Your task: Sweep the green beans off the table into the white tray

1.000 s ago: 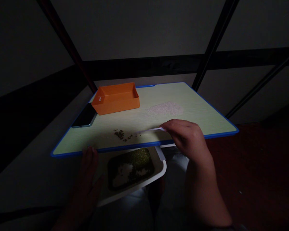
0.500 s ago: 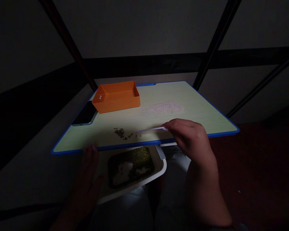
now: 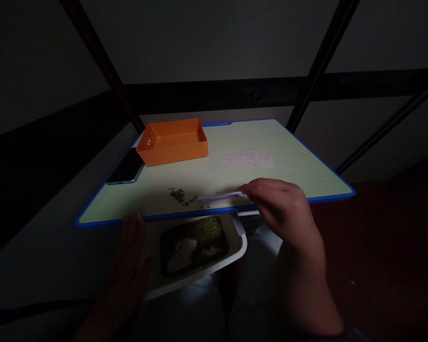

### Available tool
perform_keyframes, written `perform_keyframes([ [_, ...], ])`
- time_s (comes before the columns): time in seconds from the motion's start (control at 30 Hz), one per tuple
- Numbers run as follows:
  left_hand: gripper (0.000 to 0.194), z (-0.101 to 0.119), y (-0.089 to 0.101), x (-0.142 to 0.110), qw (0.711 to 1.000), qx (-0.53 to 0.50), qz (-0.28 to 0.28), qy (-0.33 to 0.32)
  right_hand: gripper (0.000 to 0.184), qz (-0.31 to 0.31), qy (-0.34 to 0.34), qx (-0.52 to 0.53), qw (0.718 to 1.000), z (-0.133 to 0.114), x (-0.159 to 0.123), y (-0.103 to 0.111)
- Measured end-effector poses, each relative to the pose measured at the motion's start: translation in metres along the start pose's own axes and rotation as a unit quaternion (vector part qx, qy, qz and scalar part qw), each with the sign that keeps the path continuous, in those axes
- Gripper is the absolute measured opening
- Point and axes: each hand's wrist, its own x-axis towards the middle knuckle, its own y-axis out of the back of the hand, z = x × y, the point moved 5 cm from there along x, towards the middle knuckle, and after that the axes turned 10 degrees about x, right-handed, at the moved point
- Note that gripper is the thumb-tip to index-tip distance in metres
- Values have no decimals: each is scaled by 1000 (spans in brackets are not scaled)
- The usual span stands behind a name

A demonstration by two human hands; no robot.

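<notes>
My right hand (image 3: 278, 204) pinches one end of a thin, pale flat strip (image 3: 221, 196), whose exact kind I cannot make out. Its far end is low over the pale yellow tabletop (image 3: 299, 171), just right of a small scatter of dark grains (image 3: 179, 195). My left hand (image 3: 130, 256) is in shadow, fingers stretched out and fingertips at the table's blue front edge. Below that edge, beside this hand, is a white bin (image 3: 240, 249) with small green grains (image 3: 209, 231) on its bottom.
An orange open box (image 3: 174, 154) stands at the back left of the tabletop. A phone (image 3: 126, 167) lies left of it, dark screen up. Right of the box spreads a thin heap of whitish grains (image 3: 249, 158). Dim panelled doors (image 3: 214, 42) rise behind the table.
The strip has turned and now shows more of its flat face, its tip slightly nearer the front edge and the dark grains. My left hand has hardly moved.
</notes>
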Motion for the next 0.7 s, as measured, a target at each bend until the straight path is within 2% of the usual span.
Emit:
perform_keyframes([
  [0.37, 65, -1, 1, -1, 1000, -5, -4, 3, 25, -4, 0, 2, 1000, -4, 1, -8],
  [0.53, 64, -5, -3, -2, 1000, -11, 4, 0, 18, 41, 3, -34, 999, -8, -1, 2],
  [0.7, 65, -12, -7, -4, 1000, -17, 14, -4, 18, 30, 44, -50, 997, -23, -3, -4],
])
